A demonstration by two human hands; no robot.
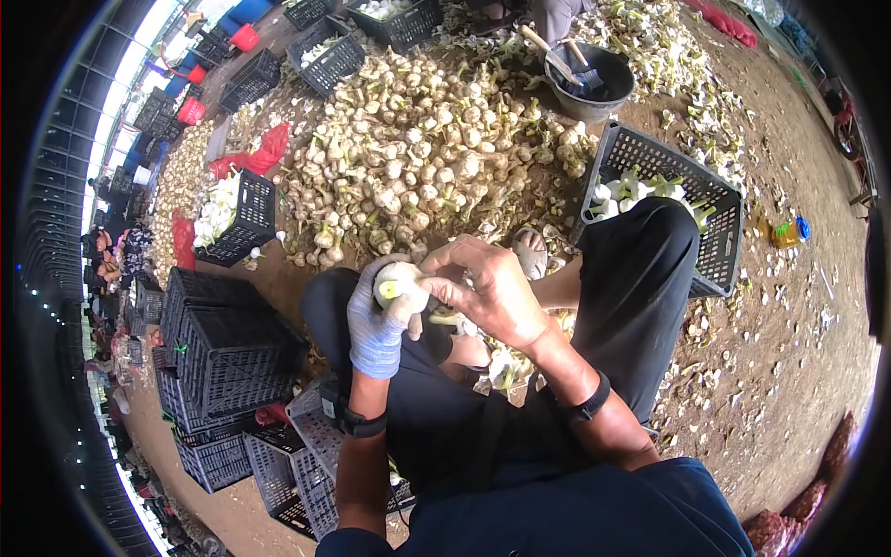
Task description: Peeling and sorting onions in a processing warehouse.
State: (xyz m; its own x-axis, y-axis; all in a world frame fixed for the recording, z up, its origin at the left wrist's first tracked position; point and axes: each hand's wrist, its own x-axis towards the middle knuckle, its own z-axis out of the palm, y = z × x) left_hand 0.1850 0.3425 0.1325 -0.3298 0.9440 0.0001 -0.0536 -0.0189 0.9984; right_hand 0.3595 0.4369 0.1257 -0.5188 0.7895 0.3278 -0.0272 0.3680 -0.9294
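Note:
My left hand (pixel 376 327), in a pale blue-grey glove, holds a whitish garlic bulb (pixel 411 291) with its cut green stem end turned up towards me. My bare right hand (pixel 491 289) is at the bulb's right side, thumb and index finger curled against it; whether they pinch any skin I cannot tell. Beyond both hands spreads a large heap of unpeeled garlic bulbs (pixel 418 146). By my right knee a black plastic crate (pixel 724 244) contains white garlic bulbs (pixel 630 188) with short stems.
A dark bucket (pixel 592 104) with wooden-handled tools stands at the heap's far right. Stacked black crates (pixel 230 355) are on the left, near a crate of white garlic (pixel 240 216). Garlic skins litter the floor. A yellow jar with a blue lid (pixel 791 232) lies at right. Another person's leg shows at the top.

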